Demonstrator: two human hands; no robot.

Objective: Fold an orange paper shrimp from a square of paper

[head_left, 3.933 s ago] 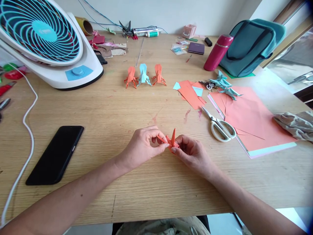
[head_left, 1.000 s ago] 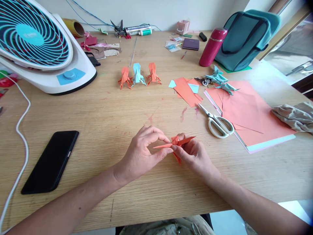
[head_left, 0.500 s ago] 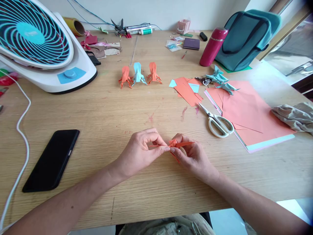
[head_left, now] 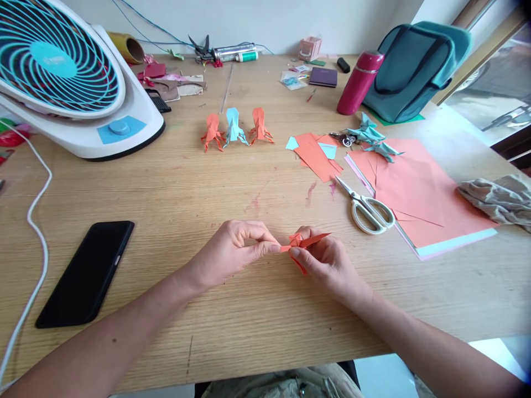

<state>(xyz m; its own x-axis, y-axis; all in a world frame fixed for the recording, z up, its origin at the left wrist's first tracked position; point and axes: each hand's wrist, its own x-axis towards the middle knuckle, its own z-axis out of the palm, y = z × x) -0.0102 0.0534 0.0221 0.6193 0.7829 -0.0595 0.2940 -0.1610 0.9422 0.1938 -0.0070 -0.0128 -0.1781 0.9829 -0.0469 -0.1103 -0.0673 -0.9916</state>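
Observation:
A small orange origami figure (head_left: 296, 241) with narrow pointed limbs is held between both hands above the front of the table. My left hand (head_left: 244, 247) pinches the tip of one thin limb on its left side. Thumb and fingers of my right hand (head_left: 326, 260) grip the folded body; one limb sticks out to the right and another hangs below. Part of the body is hidden behind the right thumb. Farther back stand two orange origami squids (head_left: 258, 126) with a light-blue origami squid (head_left: 233, 126) between them.
White-handled scissors (head_left: 367, 207) lie right of the hands, beside orange paper sheets (head_left: 418, 193) and cut paper strips (head_left: 316, 157). Blue folded paper pieces (head_left: 369, 132) rest behind. A phone (head_left: 85, 273) and a fan (head_left: 120, 127) are left; a pink bottle (head_left: 360, 83) and teal bag (head_left: 409, 72) stand at back right.
My left fingers have slid slightly left, out to the limb's end, leaving more of it showing. The limb on the right now tilts upward a little. My right hand keeps its grip.

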